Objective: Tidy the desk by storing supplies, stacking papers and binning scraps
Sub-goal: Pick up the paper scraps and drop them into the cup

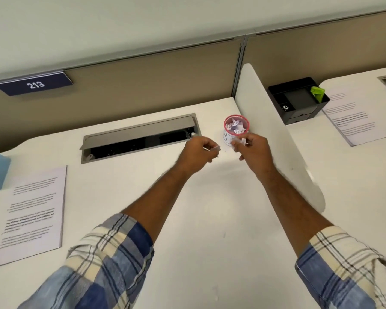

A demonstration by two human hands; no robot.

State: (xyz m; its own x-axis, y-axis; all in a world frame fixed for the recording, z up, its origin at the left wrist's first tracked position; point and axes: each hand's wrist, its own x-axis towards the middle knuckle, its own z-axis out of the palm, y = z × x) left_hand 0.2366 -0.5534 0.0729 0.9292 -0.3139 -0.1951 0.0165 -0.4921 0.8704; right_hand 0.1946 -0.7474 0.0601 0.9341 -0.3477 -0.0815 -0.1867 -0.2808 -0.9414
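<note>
Pink-rimmed cup (236, 126) already heaped; left hand (198, 152) and right hand (253, 150), apart, each pinching scraps, could spill or tip it.

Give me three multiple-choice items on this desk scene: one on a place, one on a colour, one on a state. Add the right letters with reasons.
1. Where does the cup stand?
A. beside the white divider
B. on the paper stack
C. inside the black organiser

2. What colour is the cup's rim?
A. green
B. pink
C. black

3. What is the right hand doing?
A. lying flat on the desk
B. hanging idle
C. pinching a paper scrap

Key: 1 A, the cup sits against the divider; 2 B, its rim shows pink; 3 C, crumpled paper sits in the fingers' grip just below the cup's mouth.
</note>
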